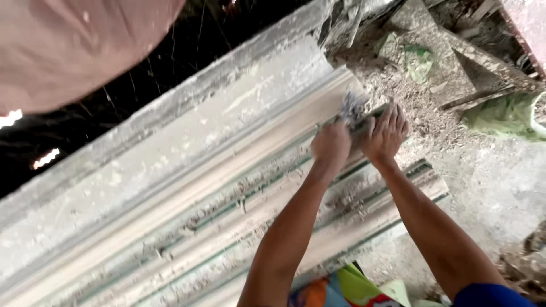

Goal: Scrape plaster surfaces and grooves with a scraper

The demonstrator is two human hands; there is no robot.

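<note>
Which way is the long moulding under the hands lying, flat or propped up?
Flat: the long moulding lies lengthwise among others, both hands, left hand and right hand, pressing at its far end.

Two hands (331, 142) (387, 133), one grey scraper (354, 108), one long plaster moulding (187, 193)

A single head-worn view looks steeply down, close over the long plaster moulding (187, 187), which runs diagonally from lower left to upper right, rubble-strewn ground (489, 182) beyond it.
</note>
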